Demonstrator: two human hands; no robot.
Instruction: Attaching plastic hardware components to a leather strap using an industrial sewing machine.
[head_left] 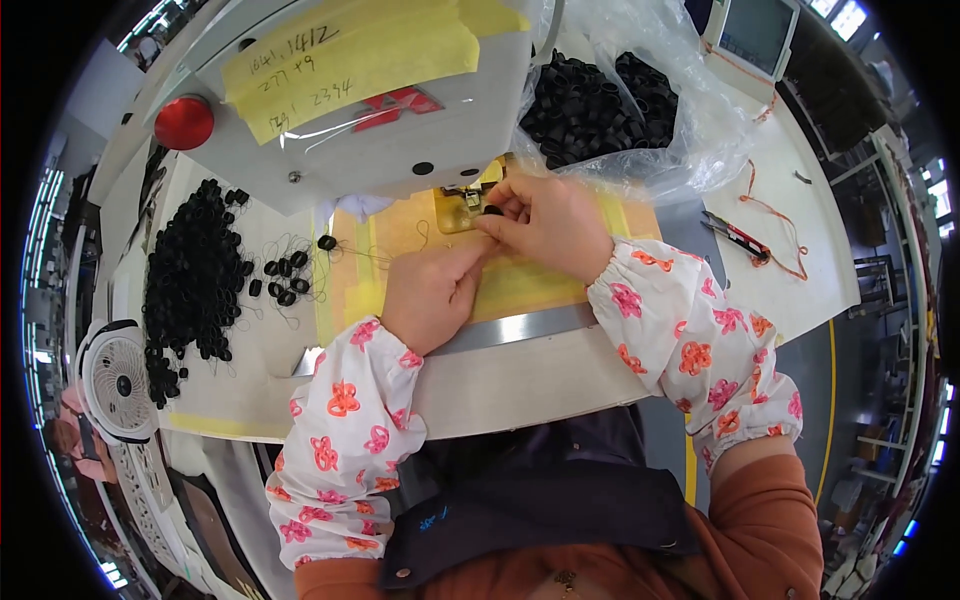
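Pinching a small black loop (493,210) between thumb and forefinger, the right hand (548,226) holds it right at the presser foot (463,197) of the sewing machine (375,110), so its fingers are clamped together on the loop. The left hand (432,290) lies flat on the yellow-taped part of the surface (520,380), just below and left of the right fingers, with its forefinger stretched toward the loop and touching or nearly touching it; whether those left fingers grip anything cannot be told, though they lie close together rather than spread. Both forearms wear white sleeve covers (345,440) printed with red and pink flowers.

Well to the left of the fingers a large heap of black loops (190,280) spreads over the surface, and a few loose ones (285,280) trail from it toward the left hand, joined by thin thread. Up and to the right of the fingers a clear plastic bag (640,110) holds many more black loops. Farther right lie a pair of thread snips (738,238) with an orange cord (780,225). A red knob (184,122) sits on the machine's left end, and a small white fan (115,380) stands at the surface's near left corner.
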